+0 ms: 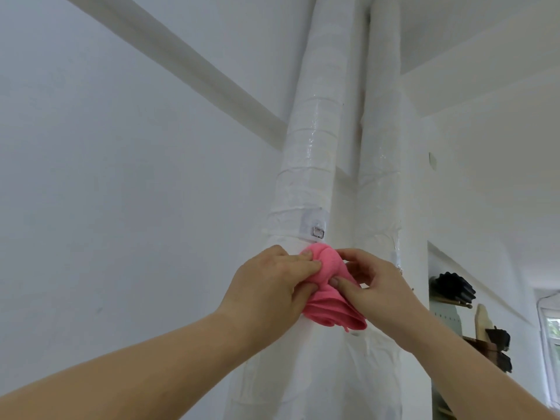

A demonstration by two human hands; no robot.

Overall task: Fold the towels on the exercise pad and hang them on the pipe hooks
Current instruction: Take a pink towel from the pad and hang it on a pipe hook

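Observation:
A folded pink towel [327, 301] is pressed against a thick white wrapped pipe [312, 165]. My left hand [269, 286] pinches its upper left part between thumb and fingers. On the other side my right hand [375, 283] grips its upper right part. The towel's top bulges between my hands, and its folded layers hang down below them. Just above the towel, a clear adhesive pad with a small metal hook [318, 231] is stuck to the pipe. Whether the towel is caught on any hook is hidden by the cloth and my hands.
A second white wrapped pipe [380, 147] runs up right beside the first. White walls surround both. At the lower right, a pegboard shelf [448, 322] holds dark objects [454, 286] and wooden tools, with a window [553, 331] at the far right edge.

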